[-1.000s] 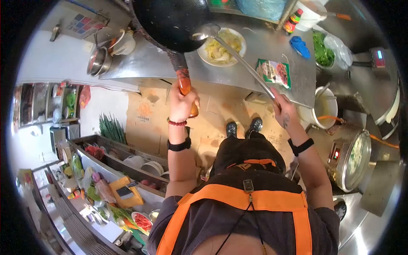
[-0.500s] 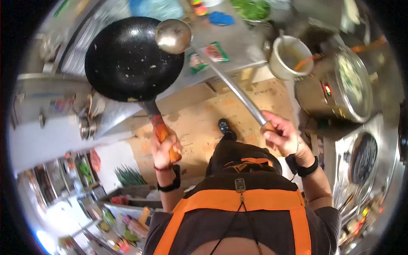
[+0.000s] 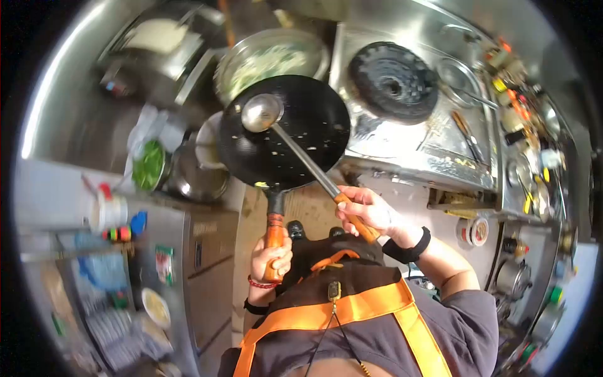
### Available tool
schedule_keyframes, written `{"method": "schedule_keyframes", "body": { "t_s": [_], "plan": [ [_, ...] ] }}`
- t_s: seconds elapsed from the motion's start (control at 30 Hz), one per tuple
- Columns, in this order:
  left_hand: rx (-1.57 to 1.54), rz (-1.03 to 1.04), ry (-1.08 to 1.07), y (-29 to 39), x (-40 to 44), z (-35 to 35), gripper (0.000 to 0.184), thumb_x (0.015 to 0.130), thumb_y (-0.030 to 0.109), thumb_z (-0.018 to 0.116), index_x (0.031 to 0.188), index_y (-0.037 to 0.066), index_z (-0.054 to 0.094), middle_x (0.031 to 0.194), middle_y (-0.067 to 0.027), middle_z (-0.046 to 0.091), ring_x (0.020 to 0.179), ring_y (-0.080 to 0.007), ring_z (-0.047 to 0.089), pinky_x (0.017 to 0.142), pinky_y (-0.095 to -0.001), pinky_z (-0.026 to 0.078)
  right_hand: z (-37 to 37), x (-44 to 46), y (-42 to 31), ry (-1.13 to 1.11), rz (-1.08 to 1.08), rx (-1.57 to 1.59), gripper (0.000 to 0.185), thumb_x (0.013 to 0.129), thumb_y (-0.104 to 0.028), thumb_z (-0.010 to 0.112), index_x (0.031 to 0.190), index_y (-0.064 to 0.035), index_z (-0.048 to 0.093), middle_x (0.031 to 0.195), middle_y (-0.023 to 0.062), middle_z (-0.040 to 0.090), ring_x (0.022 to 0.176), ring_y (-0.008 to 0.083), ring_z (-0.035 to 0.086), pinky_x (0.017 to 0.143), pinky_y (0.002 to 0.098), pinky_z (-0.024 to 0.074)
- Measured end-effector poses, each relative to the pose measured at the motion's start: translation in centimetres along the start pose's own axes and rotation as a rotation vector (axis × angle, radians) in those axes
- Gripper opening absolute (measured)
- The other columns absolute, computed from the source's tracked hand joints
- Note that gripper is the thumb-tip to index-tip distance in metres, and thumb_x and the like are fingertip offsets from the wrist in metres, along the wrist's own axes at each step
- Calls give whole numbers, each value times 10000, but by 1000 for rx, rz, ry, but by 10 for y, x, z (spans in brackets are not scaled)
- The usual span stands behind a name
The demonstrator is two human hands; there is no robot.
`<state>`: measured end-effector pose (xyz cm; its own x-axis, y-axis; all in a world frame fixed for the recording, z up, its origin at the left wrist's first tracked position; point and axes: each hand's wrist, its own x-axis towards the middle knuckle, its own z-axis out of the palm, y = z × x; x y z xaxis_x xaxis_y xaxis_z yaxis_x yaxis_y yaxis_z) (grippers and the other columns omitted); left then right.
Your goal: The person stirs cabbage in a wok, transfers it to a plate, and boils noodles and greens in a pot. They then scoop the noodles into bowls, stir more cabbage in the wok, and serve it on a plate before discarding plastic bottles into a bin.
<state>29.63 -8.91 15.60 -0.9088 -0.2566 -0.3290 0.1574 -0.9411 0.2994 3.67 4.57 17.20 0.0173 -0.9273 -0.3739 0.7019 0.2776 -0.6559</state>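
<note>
Head view: left hand (image 3: 270, 256) holds one wok (image 3: 311, 122); right hand (image 3: 370, 211), one ladle (image 3: 308, 161).

Smooth dark-metal wok (image 3: 308, 135), glossy varnished-wood wok handle (image 3: 274, 242), shiny metal ladle (image 3: 261, 113) with wooden grip (image 3: 361, 223), rough blackened burner (image 3: 394, 81), glossy metal stovetop (image 3: 386, 143), matt cloth strap (image 3: 358, 304)

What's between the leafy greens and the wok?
Head view: a metal pot and a white bucket, partly hidden by the wok, sit between it and the greens.
</note>
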Motion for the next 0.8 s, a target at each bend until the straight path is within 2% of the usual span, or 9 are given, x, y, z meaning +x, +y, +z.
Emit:
{"method": "schedule_keyframes", "body": {
  "t_s": [0.2,0.3,0.43,0.5,0.57,0.63,0.7,0.73,0.8],
  "plan": [
    [-63,-337,-250,-1,191,39,325,819,-1,533,1134,7,455,786,-47,482,501,-69,450,424,-214,405,-57,-32,-59,545,-258,-56,482,956,-302,534,1322,-13,414,906,114,630,703,181,634,663,282,535],
    [-2,-423,-309,-13,283,45,233,832,13,523,1064,8,499,773,-33,479,530,-64,455,464,-220,418,-122,-63,-68,1007,-454,-125,501,928,-201,575,1354,2,406,1052,147,616,869,206,642,749,314,544],
    [19,-455,-281,-49,369,71,240,853,16,489,1090,-19,478,764,-37,467,552,-69,470,483,-203,434,-230,-155,-83,1473,-453,-528,456,877,-116,604,1291,28,481,1098,158,619,960,219,633,804,314,518],
    [50,-453,-278,-67,399,74,236,849,20,496,1082,-14,482,763,-38,466,558,-75,470,495,-211,435,-267,-199,-97,1659,-417,-921,414,862,-91,589,1250,33,518,1085,175,638,969,214,633,816,314,506],
    [52,-443,-254,-86,426,73,240,842,22,500,1080,-10,482,754,-40,459,546,-78,450,470,-217,402,-315,-233,-112,1729,-463,-774,338,876,-106,528,1183,29,568,939,151,688,884,228,661,823,315,488],
    [80,-426,-268,-100,447,69,248,840,21,498,1087,1,485,740,-37,453,522,-73,436,429,-226,380,-371,-253,-142,1693,-319,-949,272,906,-83,495,1139,20,589,867,95,689,724,135,611,667,277,485],
    [153,-415,-157,-116,453,68,276,834,30,508,1108,21,479,731,-35,450,500,-75,425,400,-227,354,-442,-253,-175,1698,-283,-1223,247,920,-148,504,1042,25,632,711,89,693,693,131,640,666,268,484],
    [179,-408,-130,-124,454,70,290,831,37,515,1118,31,472,733,-37,453,498,-82,427,409,-227,360,-446,-240,-213,1667,-183,-1091,236,912,-141,520,1036,27,630,689,98,692,730,141,664,677,281,492],
    [262,-366,-63,-145,465,76,314,827,51,527,1133,47,456,732,-40,457,496,-96,433,427,-232,373,-542,-227,-246,1583,-276,-1232,234,863,-91,533,1051,12,627,819,159,698,782,239,683,736,326,513]
  ]
}}
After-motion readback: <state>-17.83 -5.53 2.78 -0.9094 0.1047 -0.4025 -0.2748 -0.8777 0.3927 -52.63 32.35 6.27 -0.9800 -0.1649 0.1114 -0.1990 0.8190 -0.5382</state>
